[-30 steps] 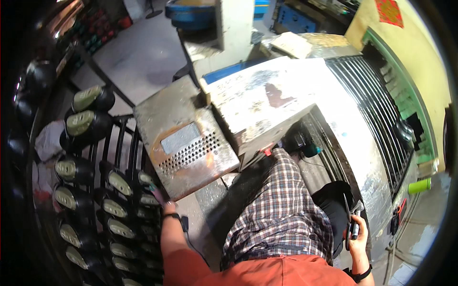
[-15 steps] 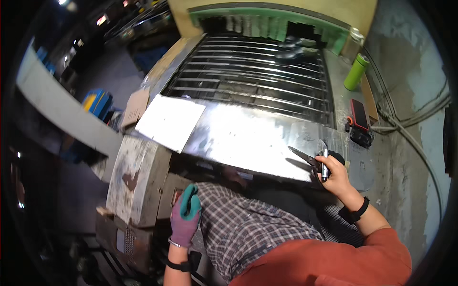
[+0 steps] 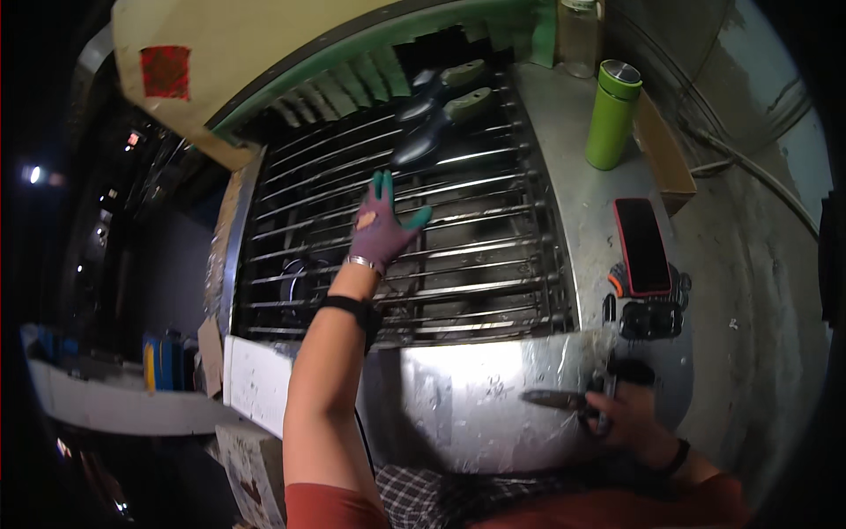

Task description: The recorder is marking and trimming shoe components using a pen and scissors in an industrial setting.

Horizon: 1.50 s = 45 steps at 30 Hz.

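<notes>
My left hand (image 3: 381,231), in a purple and teal glove, reaches out over a rack of metal bars (image 3: 476,275). Its fingers are stretched apart and hold nothing. Just beyond the fingertips lies a smooth dark rounded piece with a pale handle (image 3: 421,145); a second similar dark piece (image 3: 418,109) rests behind it. I cannot tell their kind. Bare and closed, my right hand (image 3: 636,421) grips scissors (image 3: 553,399), blades pointing left over the shiny metal ledge (image 3: 467,379). A marker (image 3: 610,385) shows beside the right fingers, partly hidden.
On the right side plate stand a green flask (image 3: 614,119) and a clear bottle (image 3: 578,40). Nearer are a red-edged phone (image 3: 642,245) and a black case (image 3: 650,320). A white sheet (image 3: 257,381) lies at the ledge's left end. Behind the bars hangs a strip curtain (image 3: 322,93).
My left hand has gone from beside my lap forward over the bars, its fingers spreading. The right hand still holds the scissors. The view has shifted forward and turned.
</notes>
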Each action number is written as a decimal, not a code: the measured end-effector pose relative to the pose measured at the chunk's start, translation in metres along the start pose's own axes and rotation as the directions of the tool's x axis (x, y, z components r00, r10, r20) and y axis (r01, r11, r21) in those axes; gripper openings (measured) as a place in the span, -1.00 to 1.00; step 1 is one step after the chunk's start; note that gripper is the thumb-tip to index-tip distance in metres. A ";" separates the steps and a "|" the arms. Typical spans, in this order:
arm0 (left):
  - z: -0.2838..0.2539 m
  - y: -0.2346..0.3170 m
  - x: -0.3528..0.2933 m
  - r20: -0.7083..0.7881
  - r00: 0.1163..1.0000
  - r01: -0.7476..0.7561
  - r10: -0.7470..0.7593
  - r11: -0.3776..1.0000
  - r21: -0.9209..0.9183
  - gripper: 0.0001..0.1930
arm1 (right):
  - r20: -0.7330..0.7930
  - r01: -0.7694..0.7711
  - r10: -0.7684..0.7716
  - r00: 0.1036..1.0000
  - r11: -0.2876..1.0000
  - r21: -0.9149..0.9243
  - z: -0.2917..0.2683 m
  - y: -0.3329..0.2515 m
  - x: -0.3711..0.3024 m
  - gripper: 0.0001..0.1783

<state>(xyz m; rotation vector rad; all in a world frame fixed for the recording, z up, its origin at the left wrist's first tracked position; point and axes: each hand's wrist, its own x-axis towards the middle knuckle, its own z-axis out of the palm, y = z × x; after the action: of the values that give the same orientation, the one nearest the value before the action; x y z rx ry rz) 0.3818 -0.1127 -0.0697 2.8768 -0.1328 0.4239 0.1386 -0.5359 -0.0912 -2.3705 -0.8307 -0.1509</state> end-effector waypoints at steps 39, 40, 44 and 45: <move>-0.115 0.216 -0.584 0.783 0.442 0.095 -0.437 -0.845 -0.526 -0.06 | 0.812 -0.890 -0.397 0.427 -0.023 0.456 0.070 -0.183 -0.062 -0.51; -0.111 0.217 -0.587 0.788 0.407 0.062 -0.462 -0.846 -0.529 -0.08 | 0.803 -0.899 -0.423 0.419 -0.070 0.432 0.076 -0.191 -0.065 -0.47; -0.115 0.217 -0.593 0.771 0.465 0.019 -0.435 -0.866 -0.500 -0.14 | 0.787 -0.929 -0.499 0.362 -0.121 0.351 0.093 -0.196 -0.072 -0.48; -0.108 0.215 -0.599 0.725 0.538 0.005 -0.431 -0.858 -0.514 -0.15 | 0.799 -0.942 -0.500 0.334 -0.139 0.307 0.096 -0.197 -0.072 -0.49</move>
<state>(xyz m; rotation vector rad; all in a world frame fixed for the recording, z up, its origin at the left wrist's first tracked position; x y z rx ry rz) -0.2452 -0.2615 -0.0997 0.2791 0.6907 0.1353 -0.0453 -0.3972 -0.0883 -0.6123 -0.1992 1.7028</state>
